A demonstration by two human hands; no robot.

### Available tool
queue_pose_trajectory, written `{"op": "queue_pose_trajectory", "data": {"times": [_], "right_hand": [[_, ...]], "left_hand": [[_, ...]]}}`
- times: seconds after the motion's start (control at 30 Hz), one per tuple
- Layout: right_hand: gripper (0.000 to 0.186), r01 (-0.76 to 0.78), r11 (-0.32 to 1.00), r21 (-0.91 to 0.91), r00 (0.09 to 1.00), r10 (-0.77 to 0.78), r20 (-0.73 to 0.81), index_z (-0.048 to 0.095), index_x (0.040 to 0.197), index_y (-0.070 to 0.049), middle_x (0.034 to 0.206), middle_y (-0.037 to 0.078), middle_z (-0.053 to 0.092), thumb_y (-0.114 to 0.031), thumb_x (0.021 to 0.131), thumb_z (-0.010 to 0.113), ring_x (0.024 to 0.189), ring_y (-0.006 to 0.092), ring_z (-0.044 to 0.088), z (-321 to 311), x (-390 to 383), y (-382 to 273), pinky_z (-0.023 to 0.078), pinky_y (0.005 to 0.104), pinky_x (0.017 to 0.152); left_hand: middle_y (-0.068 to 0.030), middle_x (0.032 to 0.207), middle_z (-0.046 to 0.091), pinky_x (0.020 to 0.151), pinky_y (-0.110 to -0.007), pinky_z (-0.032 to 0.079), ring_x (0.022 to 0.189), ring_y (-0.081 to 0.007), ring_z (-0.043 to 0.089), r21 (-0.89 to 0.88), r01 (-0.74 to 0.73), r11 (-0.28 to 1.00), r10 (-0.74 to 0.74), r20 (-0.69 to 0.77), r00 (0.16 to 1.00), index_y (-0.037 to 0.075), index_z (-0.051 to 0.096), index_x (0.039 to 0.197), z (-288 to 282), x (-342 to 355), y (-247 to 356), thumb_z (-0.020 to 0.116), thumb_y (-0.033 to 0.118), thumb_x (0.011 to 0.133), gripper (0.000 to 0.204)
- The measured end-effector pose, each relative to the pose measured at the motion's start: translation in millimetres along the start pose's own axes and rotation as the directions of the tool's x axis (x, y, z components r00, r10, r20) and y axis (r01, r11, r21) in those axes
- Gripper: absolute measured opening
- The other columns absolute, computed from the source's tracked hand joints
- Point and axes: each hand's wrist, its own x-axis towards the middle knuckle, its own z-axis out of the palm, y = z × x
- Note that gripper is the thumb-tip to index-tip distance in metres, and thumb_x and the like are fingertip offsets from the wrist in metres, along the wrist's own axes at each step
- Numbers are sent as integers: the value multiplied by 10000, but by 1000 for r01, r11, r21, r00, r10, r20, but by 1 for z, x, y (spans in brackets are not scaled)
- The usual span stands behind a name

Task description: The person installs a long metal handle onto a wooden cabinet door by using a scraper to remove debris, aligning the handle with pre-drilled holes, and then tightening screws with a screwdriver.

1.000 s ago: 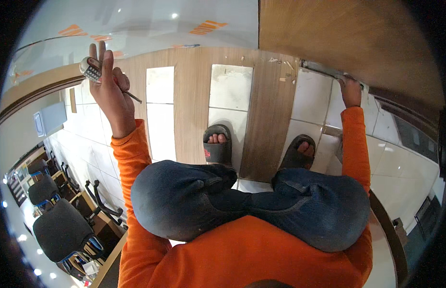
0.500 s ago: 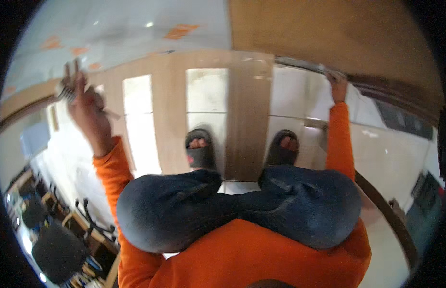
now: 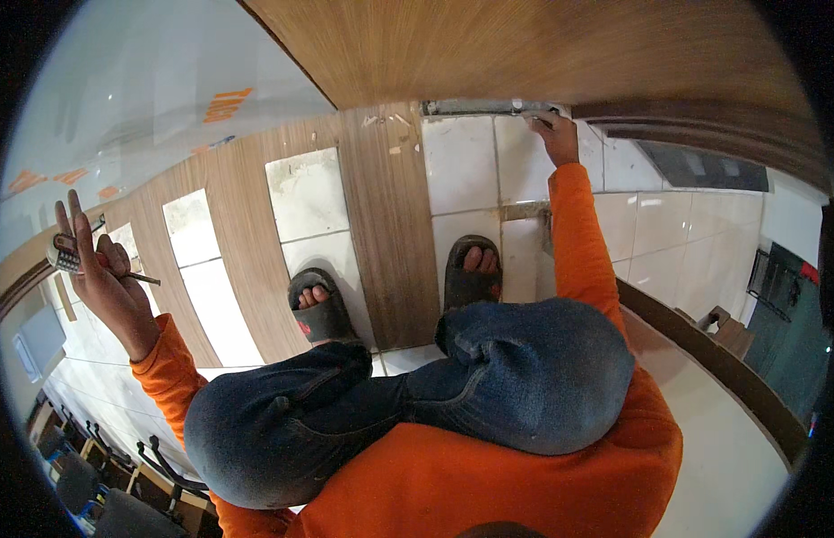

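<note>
Your left hand [image 3: 99,269], ten o'clock, grasps thin-shafted tool [image 3: 145,279]; right hand [image 3: 559,139], one o'clock, beside wooden panel [image 3: 542,54] (cannot tell grip).

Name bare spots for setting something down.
The brown wood-grain board is bare between the black open sandals; so is the white floor tile beside it, ahead of the right sandal. Crowded: the board's far end, with pale chips, and around the right hand by the brown wooden panel.

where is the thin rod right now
In the head view, the thin rod is toward the left edge, gripped in the left hand and poking out to its right, well left of the dark sandals.
</note>
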Motion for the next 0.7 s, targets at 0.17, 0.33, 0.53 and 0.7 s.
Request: {"op": "queue_pose_trajectory", "data": {"times": [0.17,0.33,0.53,0.7], "right_hand": [[204,125,982,-142,992,-122,33,735,1020,-97,1007,129,717,-186,840,695,921,266,679,-5,13,11,514,350,823],[194,172,952,-253,983,-149,107,733,1025,-109,1037,134,709,-185,851,694,987,316,644,-3,24,-4,484,393,905],[180,393,799,-456,891,-453,-26,739,988,-108,959,157,706,-214,855,680,1004,382,624,4,19,-16,482,458,910],[165,236,750,-618,970,-144,196,731,922,-97,1021,194,683,-173,875,593,990,390,639,35,18,-48,509,492,875]], "left_hand": [[-27,1527,402,482,-149,253,571,-3,230,-55,102,993,-101,21,995,134,545,1392,-2,-2,-11,472,-54,953,483],[-29,1405,504,486,-152,255,575,-11,237,128,-22,991,15,52,999,193,530,1412,-9,4,-17,457,-94,938,558],[-83,1409,549,444,-169,226,484,-11,233,4,67,998,-67,23,998,11,447,1421,2,10,-20,631,124,936,531],[-59,1333,572,471,-165,245,536,-23,255,-5,57,998,-57,45,997,90,473,1427,13,8,-10,564,37,927,511]]}}
